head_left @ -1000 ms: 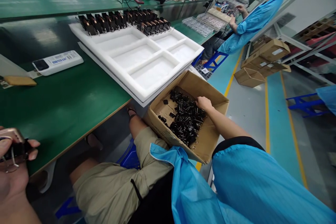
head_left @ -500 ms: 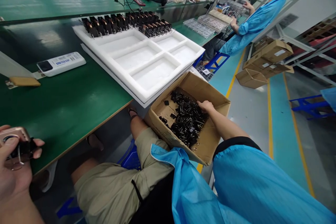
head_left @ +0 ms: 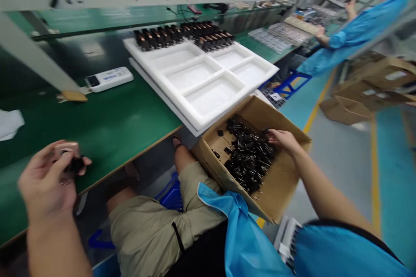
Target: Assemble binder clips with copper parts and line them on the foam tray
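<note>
My left hand [head_left: 48,177], over the green bench at the left, is closed around a small flat rose-gold metal piece [head_left: 67,148]. A black binder clip [head_left: 76,165] sits against that piece under my fingers; whether it grips the piece I cannot tell. Inside the cardboard box [head_left: 286,194] on the right, my right hand [head_left: 283,139] is closed with a black binder clip [head_left: 265,131] at its fingertips. Below and left of it lies a heap of black binder clips [head_left: 248,156] with silver wire handles.
A white foam tray [head_left: 195,114] with several pockets lies on the green bench [head_left: 130,123]. Rows of clipped pieces [head_left: 162,37] stand at its back edge. A white device [head_left: 110,78] lies left of it. A co-worker in blue [head_left: 360,30] sits at the far right.
My right hand has lifted slightly from the heap, and a binder clip now shows at its fingertips. My left hand has come further into view. The camera has turned left.
</note>
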Demonstrator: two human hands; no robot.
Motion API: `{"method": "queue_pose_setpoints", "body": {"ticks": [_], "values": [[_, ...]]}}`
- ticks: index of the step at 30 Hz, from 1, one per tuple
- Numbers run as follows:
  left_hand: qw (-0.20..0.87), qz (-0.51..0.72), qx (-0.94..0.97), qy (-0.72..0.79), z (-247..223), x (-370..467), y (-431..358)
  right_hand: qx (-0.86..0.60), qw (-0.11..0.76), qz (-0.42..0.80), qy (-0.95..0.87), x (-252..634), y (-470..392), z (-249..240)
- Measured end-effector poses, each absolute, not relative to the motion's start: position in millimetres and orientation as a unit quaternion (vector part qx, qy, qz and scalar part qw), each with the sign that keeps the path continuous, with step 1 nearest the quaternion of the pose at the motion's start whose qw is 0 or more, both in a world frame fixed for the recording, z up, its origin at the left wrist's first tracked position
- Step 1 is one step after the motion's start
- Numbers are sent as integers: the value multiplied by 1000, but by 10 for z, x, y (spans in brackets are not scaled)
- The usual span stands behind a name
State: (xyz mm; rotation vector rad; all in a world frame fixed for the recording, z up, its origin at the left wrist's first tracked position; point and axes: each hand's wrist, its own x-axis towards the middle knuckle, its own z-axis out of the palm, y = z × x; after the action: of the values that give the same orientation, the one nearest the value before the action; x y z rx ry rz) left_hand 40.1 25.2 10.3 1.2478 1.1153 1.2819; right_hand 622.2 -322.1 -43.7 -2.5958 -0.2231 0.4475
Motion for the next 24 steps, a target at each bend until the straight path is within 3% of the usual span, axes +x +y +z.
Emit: {"method": "queue_pose_setpoints", "body": {"ticks": [3,4,6,8,13,17,21,24], "values": [[519,549,501,422,164,491,133,-803,489,311,-141,5936,-3292,-182],[526,547,496,423,153,495,122,-777,514,332,-145,5815,-3285,-132],[532,542,490,428,110,470,124,-742,493,424,-164,5481,-3195,-68],[533,533,495,432,68,429,127,-694,418,545,-216,5017,-3004,-23],[546,492,522,434,80,380,84,-467,292,752,-362,3795,-2257,110],[559,477,526,429,155,374,46,-375,305,761,-432,3257,-1527,245],[569,473,531,414,136,351,44,-383,421,640,-516,2951,-768,254],[569,472,541,402,74,325,57,-387,446,584,-557,2806,-340,141]]}}
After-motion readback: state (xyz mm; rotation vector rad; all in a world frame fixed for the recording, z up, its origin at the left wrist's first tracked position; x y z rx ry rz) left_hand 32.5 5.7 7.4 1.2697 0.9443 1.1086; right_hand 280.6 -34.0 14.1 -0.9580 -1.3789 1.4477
